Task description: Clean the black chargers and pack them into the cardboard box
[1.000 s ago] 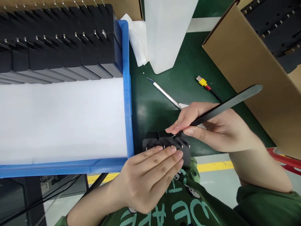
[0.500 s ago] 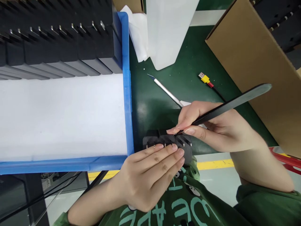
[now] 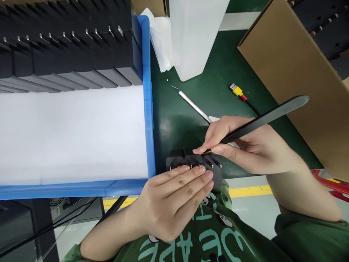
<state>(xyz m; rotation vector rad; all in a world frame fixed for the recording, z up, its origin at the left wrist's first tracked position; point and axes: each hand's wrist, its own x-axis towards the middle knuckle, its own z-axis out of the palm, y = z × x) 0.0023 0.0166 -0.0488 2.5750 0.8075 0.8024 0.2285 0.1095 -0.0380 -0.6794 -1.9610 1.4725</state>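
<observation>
Several black plug power adapters (image 3: 217, 175) stand side by side at the near edge of the green table, their metal prongs facing up. My left hand (image 3: 174, 202) lies across them with its fingers stretched flat, covering part of their tops. Pinched in my right hand (image 3: 242, 145) is a pair of black tweezers (image 3: 272, 115), slanting down to the left. Their tips are by the far side of the adapters, partly hidden by my fingertips. A silver craft knife (image 3: 194, 107) rests on the table beyond my right hand.
A blue tray (image 3: 149, 109) at left holds rows of black adapters (image 3: 103, 54) on white lining. A white container (image 3: 195, 40) stands at the back beside white paper (image 3: 162, 43). To the right are a yellow-and-red USB plug (image 3: 237, 91) and a cardboard box (image 3: 286, 54).
The tweezers' far end has shifted slightly left, along with my right hand. My left hand stays over the adapters, nearly still.
</observation>
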